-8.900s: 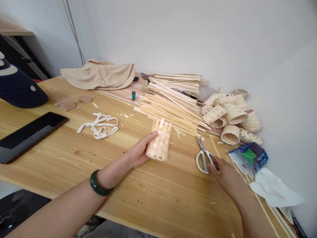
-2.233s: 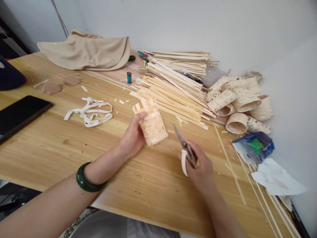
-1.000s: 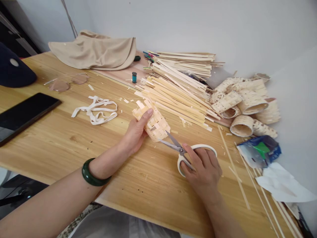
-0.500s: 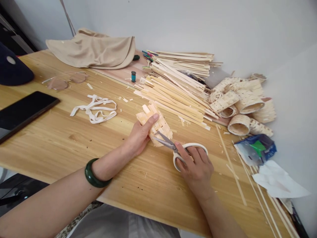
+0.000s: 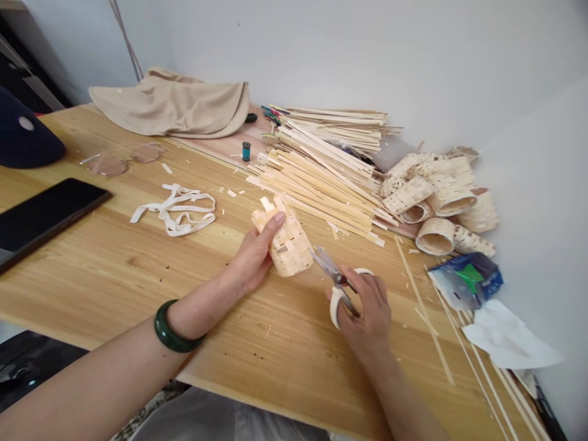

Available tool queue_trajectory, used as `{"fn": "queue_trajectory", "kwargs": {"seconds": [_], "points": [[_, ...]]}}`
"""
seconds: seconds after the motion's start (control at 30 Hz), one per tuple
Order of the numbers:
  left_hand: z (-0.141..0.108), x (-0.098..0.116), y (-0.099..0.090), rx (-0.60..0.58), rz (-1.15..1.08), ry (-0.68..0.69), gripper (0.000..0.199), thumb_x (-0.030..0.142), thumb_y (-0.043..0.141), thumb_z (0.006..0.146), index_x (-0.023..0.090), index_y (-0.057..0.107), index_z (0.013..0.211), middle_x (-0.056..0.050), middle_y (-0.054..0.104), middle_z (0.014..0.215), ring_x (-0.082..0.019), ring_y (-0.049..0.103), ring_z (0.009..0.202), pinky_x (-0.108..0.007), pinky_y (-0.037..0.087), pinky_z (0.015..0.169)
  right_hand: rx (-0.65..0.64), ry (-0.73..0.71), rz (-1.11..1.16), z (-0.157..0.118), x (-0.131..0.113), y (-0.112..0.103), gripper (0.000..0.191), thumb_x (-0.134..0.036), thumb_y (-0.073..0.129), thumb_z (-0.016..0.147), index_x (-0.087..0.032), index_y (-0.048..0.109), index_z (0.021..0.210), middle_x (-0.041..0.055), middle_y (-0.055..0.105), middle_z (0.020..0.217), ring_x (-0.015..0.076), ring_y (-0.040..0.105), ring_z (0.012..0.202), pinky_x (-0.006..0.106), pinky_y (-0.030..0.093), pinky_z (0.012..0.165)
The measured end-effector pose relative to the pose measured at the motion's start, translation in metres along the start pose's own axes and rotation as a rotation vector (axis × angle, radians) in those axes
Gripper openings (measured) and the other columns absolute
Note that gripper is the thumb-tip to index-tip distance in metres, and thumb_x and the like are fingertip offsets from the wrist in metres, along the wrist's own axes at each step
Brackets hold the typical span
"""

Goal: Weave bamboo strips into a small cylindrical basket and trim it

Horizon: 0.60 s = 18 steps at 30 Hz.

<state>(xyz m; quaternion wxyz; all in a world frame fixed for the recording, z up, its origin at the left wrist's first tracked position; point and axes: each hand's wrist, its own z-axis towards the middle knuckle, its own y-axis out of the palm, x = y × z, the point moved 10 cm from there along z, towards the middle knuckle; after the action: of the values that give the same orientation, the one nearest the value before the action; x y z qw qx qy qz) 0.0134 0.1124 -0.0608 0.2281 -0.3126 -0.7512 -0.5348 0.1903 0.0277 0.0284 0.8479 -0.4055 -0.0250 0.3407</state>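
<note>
A small woven piece of pale strips (image 5: 293, 248) is tilted above the table, with loose strip ends sticking out at its upper left. My left hand (image 5: 254, 257) grips it by its left side, thumb on top. White-handled scissors (image 5: 339, 278) are in my right hand (image 5: 367, 306), fingers through the handles. Their blades are a little apart, pointing at the woven piece's right edge with a small gap between. My left fingertips are hidden behind the piece.
Behind lie bundles of thin strips (image 5: 321, 184); woven tubes (image 5: 436, 236) are piled at the right. A phone (image 5: 50, 214), white tape (image 5: 186, 211), glasses (image 5: 110, 164) and a blue spool (image 5: 246, 151) lie left and behind. Long strips (image 5: 425, 312) lie front right.
The scissors have moved right, off the woven piece, and turned in my right hand. The woven piece has tilted in my left hand, showing more of its lower end. The camera view has shifted slightly.
</note>
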Motion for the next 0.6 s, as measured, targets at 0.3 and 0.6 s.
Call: {"fn": "queue_trajectory", "kwargs": {"seconds": [0.3, 0.6], "points": [[-0.001, -0.003, 0.009, -0.094, -0.023, 0.002, 0.038, 0.046, 0.082, 0.079, 0.018, 0.073, 0.103, -0.007, 0.079, 0.097, -0.024, 0.073, 0.09, -0.034, 0.06, 0.082, -0.13, 0.513, 0.317, -0.019, 0.053, 0.022, 0.042, -0.038, 0.073, 0.084, -0.024, 0.064, 0.123, 0.0068, 0.073, 0.107, 0.0216, 0.072, 0.091, 0.035, 0.061, 0.079], [-0.009, -0.013, 0.019, -0.189, 0.098, -0.008, 0.056, 0.056, 0.089, 0.066, 0.013, 0.076, 0.1, -0.011, 0.08, 0.095, -0.029, 0.075, 0.092, -0.037, 0.062, 0.082, -0.257, 0.522, 0.421, -0.018, 0.041, 0.038, 0.045, -0.035, 0.075, 0.082, -0.023, 0.067, 0.124, 0.0088, 0.075, 0.111, 0.0213, 0.073, 0.094, 0.033, 0.062, 0.08]]}}
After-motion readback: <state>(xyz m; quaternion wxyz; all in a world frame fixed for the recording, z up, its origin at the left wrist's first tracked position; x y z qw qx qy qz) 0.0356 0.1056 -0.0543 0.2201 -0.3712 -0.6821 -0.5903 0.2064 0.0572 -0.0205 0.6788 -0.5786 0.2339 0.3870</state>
